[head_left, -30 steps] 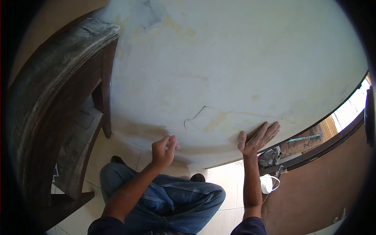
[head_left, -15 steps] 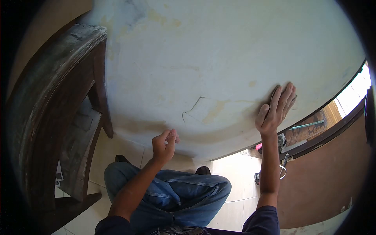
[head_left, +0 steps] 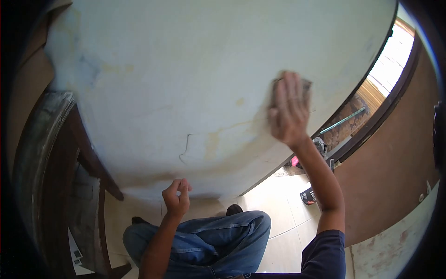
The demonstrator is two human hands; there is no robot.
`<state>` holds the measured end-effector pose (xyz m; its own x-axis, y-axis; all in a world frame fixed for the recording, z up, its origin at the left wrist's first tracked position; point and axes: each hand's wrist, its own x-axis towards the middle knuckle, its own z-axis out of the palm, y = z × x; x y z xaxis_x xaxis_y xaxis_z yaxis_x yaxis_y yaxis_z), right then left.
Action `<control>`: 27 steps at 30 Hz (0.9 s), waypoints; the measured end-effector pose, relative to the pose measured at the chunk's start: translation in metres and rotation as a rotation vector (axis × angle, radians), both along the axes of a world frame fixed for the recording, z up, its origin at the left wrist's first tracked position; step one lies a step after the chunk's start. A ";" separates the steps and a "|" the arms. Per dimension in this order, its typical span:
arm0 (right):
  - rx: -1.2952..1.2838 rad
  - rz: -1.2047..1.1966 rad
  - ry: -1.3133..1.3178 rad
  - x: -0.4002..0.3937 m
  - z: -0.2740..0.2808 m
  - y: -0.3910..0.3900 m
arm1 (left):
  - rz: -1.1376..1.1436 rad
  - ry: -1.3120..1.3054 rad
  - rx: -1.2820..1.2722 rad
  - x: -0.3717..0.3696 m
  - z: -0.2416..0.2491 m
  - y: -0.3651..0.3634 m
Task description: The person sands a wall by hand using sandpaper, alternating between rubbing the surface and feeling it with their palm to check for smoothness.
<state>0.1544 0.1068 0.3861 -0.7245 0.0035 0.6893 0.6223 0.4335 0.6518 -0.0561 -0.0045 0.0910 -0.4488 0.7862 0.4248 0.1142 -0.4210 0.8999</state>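
Observation:
A large pale panel (head_left: 195, 93) with yellowish patches and a thin dark crack mark stands in front of me. My right hand (head_left: 291, 109) lies against it at the right, fingers pressing a dark thin sheet, like sandpaper, whose edges show beside the fingers. Motion blurs that hand somewhat. Low in front of the panel's bottom edge, my left hand (head_left: 177, 196) is closed, with fingers curled together; what it holds, if anything, is hidden.
Dark wooden furniture (head_left: 44, 162) stands at the left. A dark can (head_left: 308, 195) sits on the tiled floor (head_left: 274, 232) at the right, near a brown panel (head_left: 385, 186). My crossed legs (head_left: 200, 242) are below.
My right hand has moved up and left over the panel with the sheet. The view has shifted, so the panel's marks sit lower and further left. My left hand stays closed.

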 end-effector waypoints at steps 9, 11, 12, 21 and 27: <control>-0.121 0.088 -0.219 -0.006 -0.021 -0.002 | 0.074 0.129 0.024 0.002 -0.005 0.005; -0.104 0.079 -0.449 -0.009 -0.030 -0.006 | 0.098 0.186 0.058 0.000 -0.006 0.009; -0.114 0.077 -0.375 -0.010 -0.025 -0.007 | 0.099 0.201 0.059 -0.001 -0.006 0.009; -0.224 0.104 -0.332 -0.010 -0.011 -0.011 | 0.098 0.237 0.051 0.001 -0.004 0.009; -0.132 0.098 -0.161 -0.002 0.002 -0.008 | 0.091 0.250 0.054 0.001 -0.004 0.009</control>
